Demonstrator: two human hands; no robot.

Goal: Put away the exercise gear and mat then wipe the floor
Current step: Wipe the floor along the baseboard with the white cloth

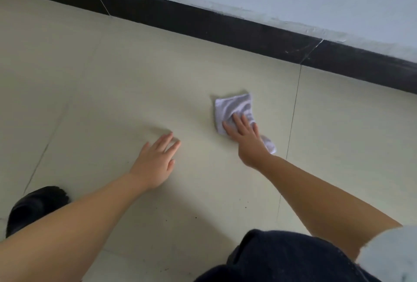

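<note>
Cloth (pixel 234 112) white, crumpled | right hand (pixel 244 137) flat, pressing it | left hand (pixel 158 159) spread on floor (pixel 112 78)

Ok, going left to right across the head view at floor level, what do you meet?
Black shoe → left hand flat on the floor tile → right hand pressing the white cloth → dark grout line.

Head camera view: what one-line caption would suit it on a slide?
Right hand presses a white cloth flat on the pale tiled floor near the black baseboard; left hand braces.

1 head view, looking steeply down, close over floor (pixel 112 74).
</note>
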